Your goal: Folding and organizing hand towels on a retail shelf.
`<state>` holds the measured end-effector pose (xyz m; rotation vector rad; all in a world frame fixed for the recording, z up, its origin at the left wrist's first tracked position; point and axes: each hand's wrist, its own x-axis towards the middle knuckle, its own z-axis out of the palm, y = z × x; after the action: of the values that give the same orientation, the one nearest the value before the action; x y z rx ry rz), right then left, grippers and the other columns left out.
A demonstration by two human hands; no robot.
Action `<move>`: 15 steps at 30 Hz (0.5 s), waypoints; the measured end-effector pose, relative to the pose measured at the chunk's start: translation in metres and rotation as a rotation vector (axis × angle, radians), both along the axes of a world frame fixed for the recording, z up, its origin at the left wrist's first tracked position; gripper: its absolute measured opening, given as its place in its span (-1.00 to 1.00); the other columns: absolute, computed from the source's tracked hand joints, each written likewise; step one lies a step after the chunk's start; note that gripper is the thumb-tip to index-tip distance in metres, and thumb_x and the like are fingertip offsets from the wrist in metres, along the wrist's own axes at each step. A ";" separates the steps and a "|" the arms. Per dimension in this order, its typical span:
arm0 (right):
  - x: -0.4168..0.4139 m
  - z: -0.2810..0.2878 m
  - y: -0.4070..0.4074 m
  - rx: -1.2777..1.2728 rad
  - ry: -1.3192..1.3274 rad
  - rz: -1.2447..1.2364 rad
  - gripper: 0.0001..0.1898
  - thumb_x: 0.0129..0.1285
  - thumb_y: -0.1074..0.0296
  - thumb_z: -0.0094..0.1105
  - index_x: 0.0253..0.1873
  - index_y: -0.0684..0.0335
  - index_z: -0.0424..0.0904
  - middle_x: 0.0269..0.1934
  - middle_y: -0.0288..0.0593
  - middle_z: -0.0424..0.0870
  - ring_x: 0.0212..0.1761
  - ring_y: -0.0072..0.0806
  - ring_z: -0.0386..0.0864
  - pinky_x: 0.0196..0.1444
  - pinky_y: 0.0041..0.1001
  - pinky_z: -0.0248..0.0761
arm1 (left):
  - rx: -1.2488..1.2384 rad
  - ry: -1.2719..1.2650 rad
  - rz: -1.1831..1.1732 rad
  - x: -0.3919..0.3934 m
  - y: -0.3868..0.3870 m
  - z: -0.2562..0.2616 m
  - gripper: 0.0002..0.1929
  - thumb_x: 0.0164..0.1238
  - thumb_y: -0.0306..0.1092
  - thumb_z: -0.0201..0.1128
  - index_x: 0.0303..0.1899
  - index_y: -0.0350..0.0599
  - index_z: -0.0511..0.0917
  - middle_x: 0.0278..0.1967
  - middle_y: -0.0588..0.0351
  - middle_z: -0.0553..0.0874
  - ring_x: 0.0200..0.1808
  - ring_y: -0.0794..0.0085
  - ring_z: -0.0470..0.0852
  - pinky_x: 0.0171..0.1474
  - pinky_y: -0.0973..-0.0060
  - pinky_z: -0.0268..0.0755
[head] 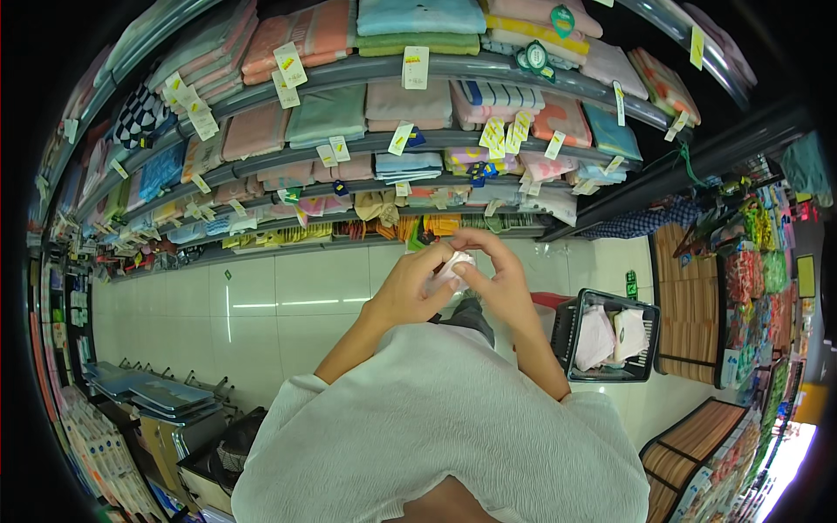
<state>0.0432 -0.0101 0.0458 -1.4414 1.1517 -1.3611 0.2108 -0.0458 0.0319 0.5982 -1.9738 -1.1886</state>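
Both of my hands meet in front of my chest around a small, bunched, pale pink cloth item [451,269], which may be a small towel. My left hand [413,280] grips it from the left, thumb along its lower edge. From the right, my right hand [502,278] presses its thumb onto the item, with the index finger arched above. Much of the item is hidden by my fingers. Past my hands rise shelves of folded towels [409,108], with paper price tags [414,68] hanging over the shelf edges.
On the right, a black plastic shopping basket [565,340] holds pale pink folded cloths [596,337]. Wood-patterned display units [686,301] stand beyond it. Folding tables or stools [173,395] are stacked at lower left. Light tiles [314,281] cover the floor.
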 end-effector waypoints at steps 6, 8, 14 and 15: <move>-0.014 -0.003 -0.003 0.047 0.242 0.098 -0.68 0.08 0.48 0.28 -0.03 0.32 0.54 -0.20 -0.25 0.56 -0.17 -0.53 0.48 -0.08 -0.53 0.33 | 0.043 -0.090 0.012 -0.003 0.006 -0.003 -0.68 0.08 -0.50 0.08 -0.06 -0.17 0.37 -0.40 -0.05 0.56 -0.43 0.13 0.57 -0.35 0.32 0.38; -0.012 -0.006 -0.002 0.111 0.226 0.095 -0.69 0.07 0.48 0.29 -0.04 0.32 0.52 -0.24 -0.29 0.54 -0.21 -0.57 0.46 -0.10 -0.56 0.33 | 0.083 -0.114 0.022 -0.004 0.008 0.001 -0.68 0.08 -0.50 0.07 -0.07 -0.17 0.37 -0.43 -0.06 0.55 -0.46 0.13 0.56 -0.37 0.32 0.37; -0.012 -0.005 -0.005 0.162 0.063 0.143 -0.74 0.07 0.47 0.32 -0.24 0.22 0.36 -0.36 -0.41 0.38 -0.28 -0.69 0.35 -0.19 -0.63 0.25 | 0.092 -0.131 0.036 -0.005 0.009 -0.003 -0.71 0.04 -0.54 0.03 -0.12 -0.18 0.37 -0.51 -0.04 0.54 -0.53 0.16 0.54 -0.42 0.33 0.35; -0.012 -0.002 -0.005 0.192 0.058 0.181 -0.74 0.06 0.47 0.32 -0.27 0.20 0.35 -0.36 -0.41 0.37 -0.29 -0.69 0.35 -0.20 -0.64 0.23 | 0.055 -0.125 0.040 -0.005 0.009 -0.004 -0.71 0.03 -0.55 0.01 -0.14 -0.18 0.37 -0.52 -0.03 0.54 -0.53 0.17 0.54 -0.43 0.33 0.34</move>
<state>0.0315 -0.0151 0.0434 -1.4159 1.1263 -1.0612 0.2060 -0.0372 0.0275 0.7527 -2.0282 -1.2098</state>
